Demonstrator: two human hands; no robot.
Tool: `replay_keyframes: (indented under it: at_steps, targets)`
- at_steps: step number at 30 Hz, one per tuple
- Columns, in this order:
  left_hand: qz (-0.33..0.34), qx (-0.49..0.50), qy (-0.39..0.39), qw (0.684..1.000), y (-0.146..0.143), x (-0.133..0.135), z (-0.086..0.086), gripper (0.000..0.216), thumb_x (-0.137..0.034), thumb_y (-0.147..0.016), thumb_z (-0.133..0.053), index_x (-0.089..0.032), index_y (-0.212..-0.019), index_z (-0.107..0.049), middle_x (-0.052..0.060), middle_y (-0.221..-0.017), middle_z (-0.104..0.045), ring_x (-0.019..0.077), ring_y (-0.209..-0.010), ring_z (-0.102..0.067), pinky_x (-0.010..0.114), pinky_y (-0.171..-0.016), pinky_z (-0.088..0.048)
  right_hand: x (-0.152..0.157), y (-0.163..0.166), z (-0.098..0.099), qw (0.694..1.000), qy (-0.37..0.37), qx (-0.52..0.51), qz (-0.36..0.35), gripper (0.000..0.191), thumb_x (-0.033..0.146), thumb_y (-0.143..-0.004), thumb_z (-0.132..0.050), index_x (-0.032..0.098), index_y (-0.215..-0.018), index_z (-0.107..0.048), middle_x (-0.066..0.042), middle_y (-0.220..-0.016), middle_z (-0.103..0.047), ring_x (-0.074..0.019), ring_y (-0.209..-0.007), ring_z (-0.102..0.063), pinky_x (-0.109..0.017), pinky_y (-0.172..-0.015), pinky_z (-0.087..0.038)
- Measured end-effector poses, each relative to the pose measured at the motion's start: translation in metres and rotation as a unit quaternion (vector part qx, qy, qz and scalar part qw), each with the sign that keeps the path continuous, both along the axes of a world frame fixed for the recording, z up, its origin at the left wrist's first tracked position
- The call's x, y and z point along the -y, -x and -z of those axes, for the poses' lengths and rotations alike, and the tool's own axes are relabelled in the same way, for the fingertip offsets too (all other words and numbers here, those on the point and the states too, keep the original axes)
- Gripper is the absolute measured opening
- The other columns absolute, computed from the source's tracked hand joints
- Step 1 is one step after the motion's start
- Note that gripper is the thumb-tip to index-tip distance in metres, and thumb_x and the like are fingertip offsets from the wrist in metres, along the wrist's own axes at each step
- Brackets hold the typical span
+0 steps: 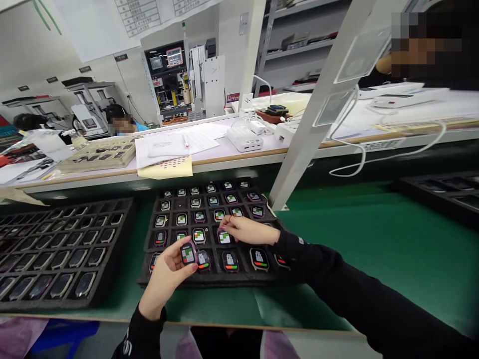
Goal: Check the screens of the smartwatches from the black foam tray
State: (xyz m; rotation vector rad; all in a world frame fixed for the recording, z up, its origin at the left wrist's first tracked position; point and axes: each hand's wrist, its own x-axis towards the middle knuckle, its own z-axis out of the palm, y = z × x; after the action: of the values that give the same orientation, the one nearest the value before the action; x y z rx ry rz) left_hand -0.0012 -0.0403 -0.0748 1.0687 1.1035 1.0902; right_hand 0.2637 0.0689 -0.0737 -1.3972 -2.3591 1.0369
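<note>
My left hand [170, 267] holds a smartwatch body [188, 253] by its edges, thumb below and fingers above, with its lit screen towards me. It is above the front left part of a black foam tray [243, 280]. My right hand [239, 229] reaches into the tray from the right, fingertips closed at the upper edge of another smartwatch [224, 237] with a purple rim. Whether that watch is lifted from its slot I cannot tell. Several more watches with lit screens, such as the front one [259, 259], lie in the tray's slots.
To the left is a second foam tray [92, 299] of watches with dark screens. Another dark tray [441, 187] lies at the far right. A slanted white post [299, 134] rises behind the middle tray. The shelf behind bears papers [172, 142] and a white charger box [245, 139].
</note>
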Motion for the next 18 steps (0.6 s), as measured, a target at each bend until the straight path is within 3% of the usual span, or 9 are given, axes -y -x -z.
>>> replay_keyframes:
  at_steps: [5, 11, 18]
  targets:
    - [-0.003, 0.004, -0.003, 1.000, -0.002, -0.007, 0.002, 0.074, -0.031, -0.070, -0.092, -0.020, -0.138, -0.064, 0.012, -0.131, -0.073, 0.0268, -0.113, -0.072, 0.034, -0.097, -0.060, -0.004, -0.004, 0.008, 0.998, 0.043, -0.039, -0.001, 0.030, 0.041, -0.111, -0.057, 0.014, -0.107, -0.068, -0.001, -0.084, -0.068, -0.0183, -0.071, -0.067, -0.036, -0.077, -0.058]
    - [0.003, 0.006, -0.001, 1.000, -0.007, -0.010, -0.007, 0.073, -0.032, -0.075, -0.088, -0.020, -0.142, -0.059, 0.011, -0.135, -0.071, 0.0229, -0.121, -0.068, 0.028, -0.101, -0.056, -0.007, -0.009, 0.013, 0.996, 0.066, -0.062, 0.000, 0.038, 0.049, -0.110, -0.054, 0.014, -0.101, -0.069, 0.002, -0.071, -0.062, -0.0180, -0.064, -0.063, -0.033, -0.070, -0.054]
    - [-0.009, -0.003, -0.001, 1.000, -0.004, -0.013, 0.010, 0.075, -0.036, -0.072, -0.091, -0.025, -0.140, -0.063, 0.010, -0.135, -0.070, 0.0255, -0.114, -0.071, 0.029, -0.092, -0.060, -0.007, -0.007, 0.011, 0.993, 0.068, -0.091, -0.023, 0.033, 0.043, -0.107, -0.057, 0.013, -0.115, -0.070, -0.004, -0.091, -0.072, -0.0189, -0.070, -0.066, -0.034, -0.074, -0.054]
